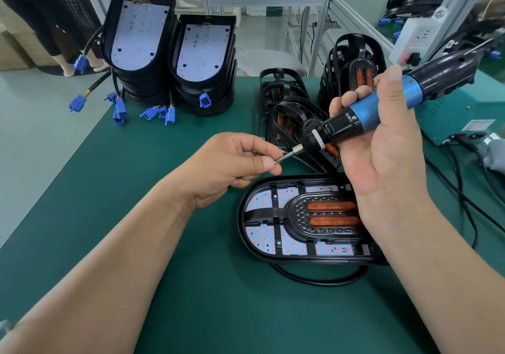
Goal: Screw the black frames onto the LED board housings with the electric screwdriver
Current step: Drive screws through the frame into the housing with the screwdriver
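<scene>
The right hand (pixel 382 167) grips the blue-and-black electric screwdriver (pixel 363 113) above the oval black LED board housing (pixel 241 217) on the green mat (pixel 136 189), where the black plastic frame (pixel 297 211) is seated, while the left hand (pixel 232 162) pinches the metal bit tip (pixel 282 158), perhaps loading a screw, and the stacked bare housings (pixel 142 36) behind wait undone.

The worktop (pixel 123 189) has a matt green covering, smooth and dull. The electric screwdriver (pixel 366 110) has a glossy black plastic body and a satin blue metallic sleeve; its bit (pixel 285 156) is bright bare metal. The black frame (pixel 296 211) is shiny moulded plastic over a matt white LED board (pixel 259 199), with ribbed translucent amber lenses (pixel 330 206). The connectors (pixel 170 115) are smooth blue plastic
</scene>
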Demonstrator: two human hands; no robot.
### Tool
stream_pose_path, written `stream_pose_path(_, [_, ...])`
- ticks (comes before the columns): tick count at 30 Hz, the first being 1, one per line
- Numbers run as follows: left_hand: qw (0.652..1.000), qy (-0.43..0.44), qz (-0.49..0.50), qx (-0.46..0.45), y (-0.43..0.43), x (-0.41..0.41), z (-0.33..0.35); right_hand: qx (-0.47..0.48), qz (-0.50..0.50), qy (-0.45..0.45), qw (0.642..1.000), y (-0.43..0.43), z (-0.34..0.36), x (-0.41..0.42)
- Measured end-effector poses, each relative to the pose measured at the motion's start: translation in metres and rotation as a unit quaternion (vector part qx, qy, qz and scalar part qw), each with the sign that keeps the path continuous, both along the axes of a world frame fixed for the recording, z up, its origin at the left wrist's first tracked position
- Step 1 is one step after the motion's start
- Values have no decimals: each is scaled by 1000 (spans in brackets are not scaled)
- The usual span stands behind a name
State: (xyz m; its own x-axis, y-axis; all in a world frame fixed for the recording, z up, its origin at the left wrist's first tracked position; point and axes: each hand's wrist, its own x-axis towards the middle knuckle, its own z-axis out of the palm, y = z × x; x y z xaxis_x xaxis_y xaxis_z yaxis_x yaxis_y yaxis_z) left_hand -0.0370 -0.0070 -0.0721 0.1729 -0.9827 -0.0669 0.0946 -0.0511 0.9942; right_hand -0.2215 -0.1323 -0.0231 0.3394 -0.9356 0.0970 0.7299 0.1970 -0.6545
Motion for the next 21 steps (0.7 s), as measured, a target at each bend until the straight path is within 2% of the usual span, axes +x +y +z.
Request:
stream_pose_path(17, [999,46,6,-7,-2,-3,1,59,-25,-34,997,1,5,-4])
stream_pose_path(21, [1000,7,10,23,-1,-4,2,73,-11,-35,997,4,11,-12])
